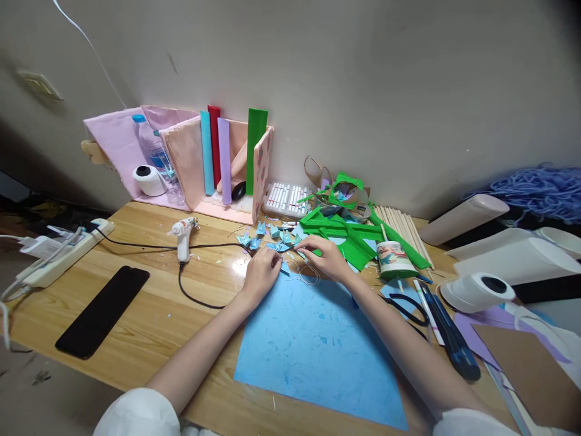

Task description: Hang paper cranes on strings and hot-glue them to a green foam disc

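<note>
My left hand (pixel 263 270) is closed, with its fingers curled at the far edge of a blue sheet (pixel 318 345). Whatever sits in its pinch is too small to make out. A small blue folded paper piece (pixel 285 267) shows right beside those fingertips. My right hand (pixel 324 257) is pinched just to the right, and loops of thin white thread (pixel 308 276) hang by its fingers and seem to lead into them. Several more blue folded paper pieces (pixel 261 229) lie on the table just beyond both hands.
A glue gun (pixel 183 238) stands left with its cord (pixel 200 300); a phone (pixel 103 310) and power strip (pixel 63 257) lie farther left. Green scraps (pixel 347 233), a decorated cup (pixel 396 259), scissors (pixel 408 307), a cutter (pixel 457 339) and a thread spool (pixel 479 292) fill the right. Behind stands a pink organizer (pixel 186 151).
</note>
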A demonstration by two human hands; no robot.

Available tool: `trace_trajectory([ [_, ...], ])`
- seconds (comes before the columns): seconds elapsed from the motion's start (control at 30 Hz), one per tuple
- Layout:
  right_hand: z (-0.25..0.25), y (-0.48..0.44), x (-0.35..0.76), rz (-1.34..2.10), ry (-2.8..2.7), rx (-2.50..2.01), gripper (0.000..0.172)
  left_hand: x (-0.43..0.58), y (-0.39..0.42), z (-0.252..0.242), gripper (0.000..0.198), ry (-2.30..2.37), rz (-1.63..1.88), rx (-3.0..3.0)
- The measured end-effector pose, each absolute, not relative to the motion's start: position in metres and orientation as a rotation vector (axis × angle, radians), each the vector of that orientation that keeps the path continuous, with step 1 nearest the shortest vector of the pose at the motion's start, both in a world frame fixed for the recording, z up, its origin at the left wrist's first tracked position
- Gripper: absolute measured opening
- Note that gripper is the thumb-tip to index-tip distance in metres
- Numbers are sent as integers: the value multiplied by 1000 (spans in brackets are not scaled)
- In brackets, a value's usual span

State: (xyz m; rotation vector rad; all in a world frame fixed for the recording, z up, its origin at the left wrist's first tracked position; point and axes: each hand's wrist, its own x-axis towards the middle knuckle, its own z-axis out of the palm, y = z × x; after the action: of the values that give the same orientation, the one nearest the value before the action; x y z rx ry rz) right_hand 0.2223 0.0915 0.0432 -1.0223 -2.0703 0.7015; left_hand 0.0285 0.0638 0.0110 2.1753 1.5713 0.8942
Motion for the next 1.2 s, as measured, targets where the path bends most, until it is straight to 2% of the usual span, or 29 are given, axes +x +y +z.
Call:
trace_trajectory([
  [0.17, 44, 88, 221, 987, -1746, -1115, 13, 29, 63, 16, 5, 1588, 884, 2140],
  [0.33, 46, 86, 215, 1207, -1538, -1093, 19, 26, 62, 23, 15, 1564, 866, 2137],
  [0.67, 46, 84, 208, 1236, -1526, -1105, 24, 26, 61, 21, 13, 1593, 934, 2151],
  [0.93, 39, 81, 207, 1257, -1533, -1125, 21, 28, 67, 11, 14, 1478, 1118, 1672],
  [1.2, 32, 82, 203, 1238, -1612, -1156, 23, 25, 72, 12, 25, 1348, 1074, 1361],
])
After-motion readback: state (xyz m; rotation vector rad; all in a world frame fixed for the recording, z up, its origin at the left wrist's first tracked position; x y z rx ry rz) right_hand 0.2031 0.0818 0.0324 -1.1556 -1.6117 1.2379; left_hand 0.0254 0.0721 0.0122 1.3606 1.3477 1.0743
